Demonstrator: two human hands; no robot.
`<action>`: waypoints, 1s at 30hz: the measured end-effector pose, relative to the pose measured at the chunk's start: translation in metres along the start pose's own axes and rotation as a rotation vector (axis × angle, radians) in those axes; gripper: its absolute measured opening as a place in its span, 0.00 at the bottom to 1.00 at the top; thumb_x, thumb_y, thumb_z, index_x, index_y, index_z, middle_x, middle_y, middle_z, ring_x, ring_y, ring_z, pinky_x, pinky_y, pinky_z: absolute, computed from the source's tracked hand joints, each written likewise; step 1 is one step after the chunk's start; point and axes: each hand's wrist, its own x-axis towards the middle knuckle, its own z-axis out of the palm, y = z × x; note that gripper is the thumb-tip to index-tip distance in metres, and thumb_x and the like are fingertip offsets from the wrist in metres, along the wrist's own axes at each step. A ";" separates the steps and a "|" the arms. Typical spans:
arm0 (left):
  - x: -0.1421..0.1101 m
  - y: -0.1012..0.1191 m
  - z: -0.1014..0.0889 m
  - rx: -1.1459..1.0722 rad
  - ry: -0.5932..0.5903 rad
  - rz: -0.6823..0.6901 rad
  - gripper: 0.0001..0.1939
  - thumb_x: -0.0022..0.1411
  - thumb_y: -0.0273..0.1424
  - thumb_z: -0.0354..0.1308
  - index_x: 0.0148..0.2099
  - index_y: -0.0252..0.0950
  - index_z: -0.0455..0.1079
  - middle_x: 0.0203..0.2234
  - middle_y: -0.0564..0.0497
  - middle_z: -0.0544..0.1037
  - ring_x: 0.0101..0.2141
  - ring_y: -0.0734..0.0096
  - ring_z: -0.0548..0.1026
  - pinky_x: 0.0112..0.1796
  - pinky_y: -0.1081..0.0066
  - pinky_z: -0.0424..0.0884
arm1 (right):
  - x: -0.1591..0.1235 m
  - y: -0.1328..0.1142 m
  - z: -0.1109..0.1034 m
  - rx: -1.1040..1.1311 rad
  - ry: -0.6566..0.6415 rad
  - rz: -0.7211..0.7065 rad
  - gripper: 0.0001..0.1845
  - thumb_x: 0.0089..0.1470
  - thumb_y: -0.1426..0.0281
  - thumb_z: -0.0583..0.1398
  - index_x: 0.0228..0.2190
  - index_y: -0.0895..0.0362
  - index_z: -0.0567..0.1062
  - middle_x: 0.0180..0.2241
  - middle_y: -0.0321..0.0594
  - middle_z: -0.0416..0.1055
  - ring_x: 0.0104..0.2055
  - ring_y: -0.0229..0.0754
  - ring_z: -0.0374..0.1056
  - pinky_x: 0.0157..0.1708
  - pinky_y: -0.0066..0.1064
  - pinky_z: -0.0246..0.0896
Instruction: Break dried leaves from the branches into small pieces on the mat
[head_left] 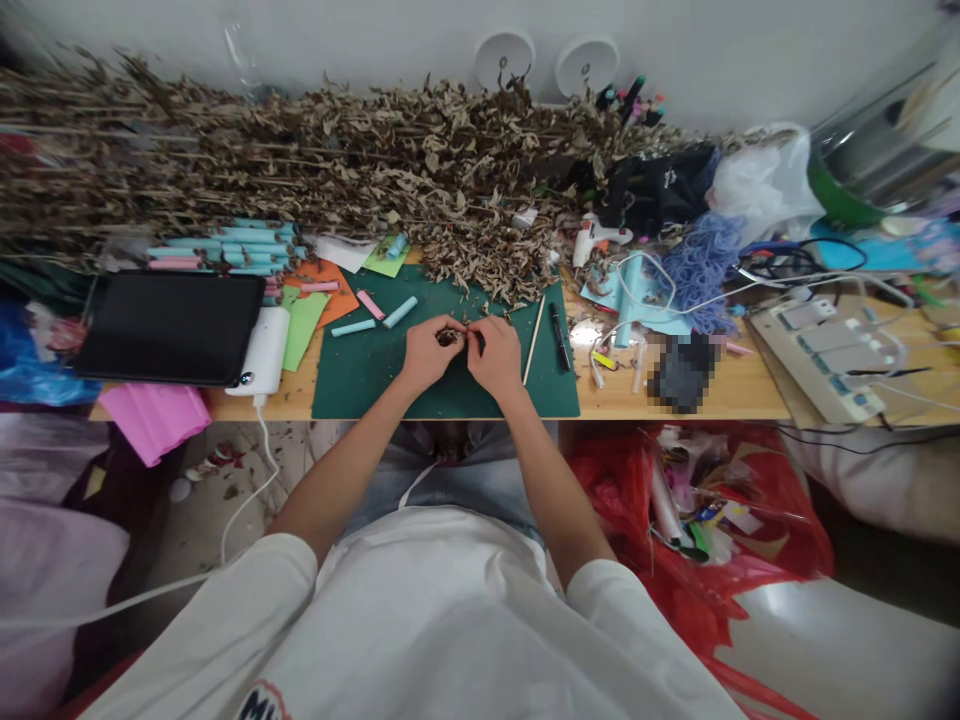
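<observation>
My left hand point(433, 352) and my right hand point(495, 352) meet over the green cutting mat point(360, 385), fingers curled and fingertips nearly touching. Brown dried leaves point(450, 338) show in the curl of my left hand, pinched by its fingers. The right thumb and fingertips press together at the edge of those leaves; whatever lies between them is too small to make out. Just beyond my hands lies a heap of loose dried leaves point(487, 262). Blue paper rolls point(400, 312) and a pink paper roll point(370, 304) rest left of my hands. A thin wooden stick point(534, 340) and a black pen point(559, 337) lie to the right.
Dried leafy stalks point(300, 150) line the back. A tablet point(172, 328), a white power bank point(262, 350) and stacked rolls point(251, 245) stand left. To the right are a glue gun point(596, 238), purple yarn point(701, 270) and a power strip point(825, 345). A red bag point(615, 480) hangs below.
</observation>
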 end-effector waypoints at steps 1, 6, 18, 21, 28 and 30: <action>0.000 -0.001 0.000 -0.003 0.005 -0.004 0.05 0.53 0.27 0.61 0.34 0.36 0.77 0.29 0.51 0.81 0.31 0.70 0.76 0.36 0.70 0.71 | 0.000 -0.001 0.000 -0.002 -0.007 0.001 0.07 0.59 0.73 0.53 0.35 0.55 0.72 0.37 0.44 0.72 0.44 0.48 0.66 0.44 0.38 0.58; -0.002 -0.006 0.002 -0.044 0.014 0.010 0.05 0.52 0.27 0.62 0.34 0.36 0.76 0.30 0.50 0.81 0.32 0.69 0.77 0.37 0.69 0.72 | 0.002 0.002 -0.001 -0.005 0.033 0.035 0.05 0.58 0.73 0.53 0.34 0.55 0.70 0.36 0.44 0.72 0.42 0.48 0.66 0.43 0.38 0.57; -0.001 -0.002 -0.002 -0.039 0.023 0.003 0.06 0.57 0.31 0.62 0.38 0.37 0.76 0.32 0.50 0.80 0.32 0.70 0.75 0.36 0.71 0.71 | -0.001 0.007 0.003 0.022 0.120 0.072 0.07 0.59 0.71 0.56 0.33 0.54 0.75 0.35 0.40 0.76 0.41 0.45 0.70 0.46 0.39 0.57; 0.000 -0.001 -0.003 -0.031 0.033 0.049 0.05 0.58 0.28 0.61 0.37 0.37 0.76 0.34 0.49 0.79 0.35 0.70 0.76 0.39 0.70 0.71 | -0.001 0.007 0.001 0.065 0.110 -0.001 0.13 0.57 0.76 0.54 0.40 0.54 0.76 0.41 0.41 0.77 0.46 0.45 0.70 0.49 0.39 0.58; 0.000 -0.003 -0.002 -0.030 0.019 0.052 0.06 0.57 0.26 0.59 0.37 0.36 0.76 0.33 0.50 0.79 0.34 0.70 0.76 0.38 0.71 0.71 | -0.002 0.010 0.005 0.140 0.096 -0.072 0.11 0.62 0.66 0.56 0.41 0.53 0.77 0.42 0.43 0.77 0.46 0.45 0.71 0.49 0.40 0.62; 0.000 -0.003 -0.002 -0.050 0.025 0.015 0.06 0.57 0.27 0.59 0.37 0.36 0.76 0.32 0.50 0.79 0.32 0.71 0.75 0.36 0.71 0.71 | -0.001 0.013 0.007 0.169 0.093 -0.066 0.11 0.62 0.66 0.55 0.39 0.53 0.78 0.40 0.42 0.77 0.44 0.45 0.72 0.47 0.39 0.64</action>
